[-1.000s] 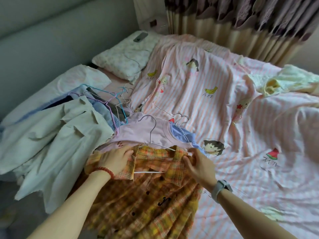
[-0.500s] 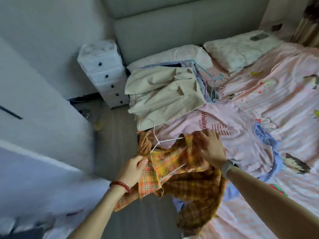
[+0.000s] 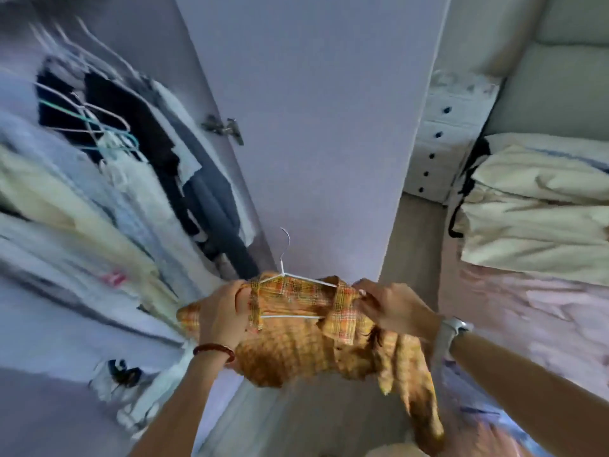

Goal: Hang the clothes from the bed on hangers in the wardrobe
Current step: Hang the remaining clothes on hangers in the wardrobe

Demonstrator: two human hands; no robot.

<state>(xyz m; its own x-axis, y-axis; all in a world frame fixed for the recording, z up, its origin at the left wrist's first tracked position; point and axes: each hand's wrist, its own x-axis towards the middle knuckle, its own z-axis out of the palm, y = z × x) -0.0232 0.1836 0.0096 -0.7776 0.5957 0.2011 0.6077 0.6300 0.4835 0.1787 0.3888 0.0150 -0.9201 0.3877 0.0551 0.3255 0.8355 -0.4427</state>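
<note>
Shirt (image 3: 296, 338) on its hanger (image 3: 290, 282) has left the bed (image 3: 534, 311); we now face the wardrobe (image 3: 99, 179), left hand (image 3: 224, 311) and right hand (image 3: 392, 308) each pinching a shoulder, hooking it up next.

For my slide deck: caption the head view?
Both hands carry a plaid shirt on a white hanger toward the open wardrobe.

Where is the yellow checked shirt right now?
The shirt is low in the middle of the head view, on a white hanger, held between the left hand and right hand before the wardrobe door.
</note>
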